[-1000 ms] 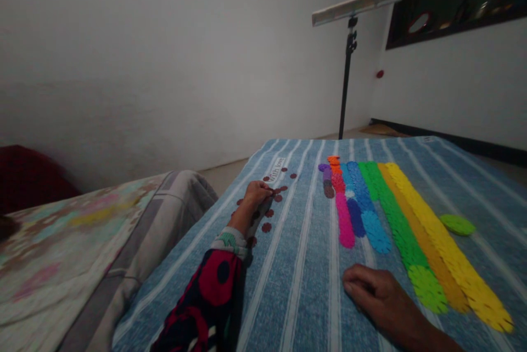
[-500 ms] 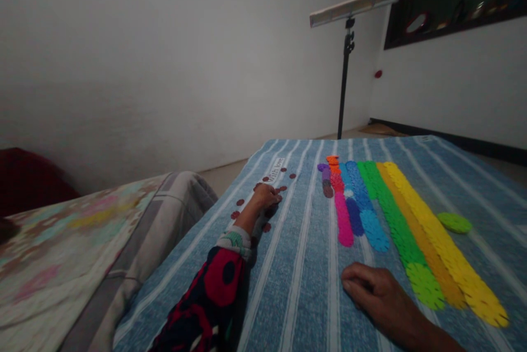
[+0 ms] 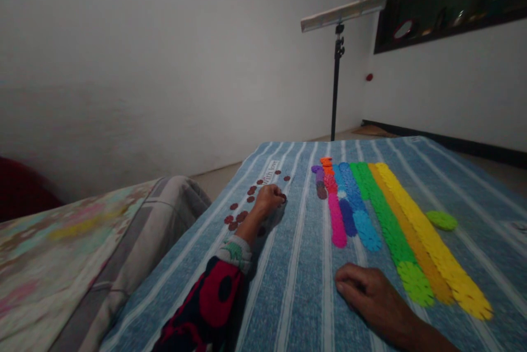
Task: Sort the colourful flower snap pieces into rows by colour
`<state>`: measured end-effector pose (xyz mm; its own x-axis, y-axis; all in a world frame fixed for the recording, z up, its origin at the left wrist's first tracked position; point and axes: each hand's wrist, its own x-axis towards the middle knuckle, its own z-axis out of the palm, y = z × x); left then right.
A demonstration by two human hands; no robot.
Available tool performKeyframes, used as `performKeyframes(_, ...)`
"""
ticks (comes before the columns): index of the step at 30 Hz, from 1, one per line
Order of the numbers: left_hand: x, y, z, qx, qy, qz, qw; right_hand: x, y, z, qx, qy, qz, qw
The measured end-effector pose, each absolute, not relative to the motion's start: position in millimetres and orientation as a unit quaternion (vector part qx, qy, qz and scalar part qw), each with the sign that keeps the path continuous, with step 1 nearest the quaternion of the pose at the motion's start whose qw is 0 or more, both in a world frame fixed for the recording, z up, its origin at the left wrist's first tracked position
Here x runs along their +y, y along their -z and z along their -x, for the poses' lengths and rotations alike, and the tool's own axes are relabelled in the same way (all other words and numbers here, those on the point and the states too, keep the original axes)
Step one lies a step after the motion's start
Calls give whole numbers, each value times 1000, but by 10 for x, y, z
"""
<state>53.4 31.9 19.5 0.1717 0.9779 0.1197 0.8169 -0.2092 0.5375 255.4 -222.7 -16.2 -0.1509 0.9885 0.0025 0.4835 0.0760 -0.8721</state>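
My left hand (image 3: 269, 200) reaches over the left part of the striped cloth, with a brown notched disc (image 3: 284, 198) pinched at its fingertips. More brown discs (image 3: 242, 216) lie scattered to the left of and beyond that hand, near the printed words "With love" on the cloth. Closer to me, my right hand (image 3: 368, 296) rests on the cloth with its fingers curled in. No object shows in it. Beyond it are overlapping rows of discs: pink (image 3: 338, 223), blue (image 3: 366, 229), green (image 3: 390, 217), orange (image 3: 420, 253) and yellow (image 3: 436, 242).
A blue striped cloth (image 3: 307, 297) covers the table. One lime green stack of discs (image 3: 442, 220) lies right of the yellow row. Left of the table stands a surface with a floral cover (image 3: 78, 247). A lamp on a black stand (image 3: 335, 83) rises behind the table.
My left hand has shifted slightly right relative to the printed words, and a brown disc now shows at its fingertips. My right hand stays in place. The view has turned a little.
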Motion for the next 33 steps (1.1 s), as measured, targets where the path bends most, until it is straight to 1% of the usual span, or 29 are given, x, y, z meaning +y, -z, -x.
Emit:
performKeyframes(3,280,-95,-816,579,-235,-753,207,-2232,160,-2547,-652,-387,559,336)
performKeyframes(6,236,13,-1133,527,-254,-767,265,-2232,154,-2544,-647,-394,561,333)
performKeyframes(8,219,73,-1316,500,-260,-776,284,-2230,147,-2545,-647,-396,562,331)
performKeyframes(14,225,161,-1590,480,-268,-787,281,-2219,145,-2548,-641,-405,562,332)
performKeyframes(20,188,127,-1631,443,-268,-801,300,-2216,165,-2551,-645,-399,559,336)
performKeyframes(23,165,73,-1638,428,-252,-821,283,-2217,162,-2551,-646,-398,559,335)
performKeyframes(28,172,-7,-1672,403,-209,-863,220,-2218,176,-2552,-644,-404,557,336)
performKeyframes(33,159,-43,-1689,406,-197,-875,175,-2219,177,-2553,-648,-397,555,338)
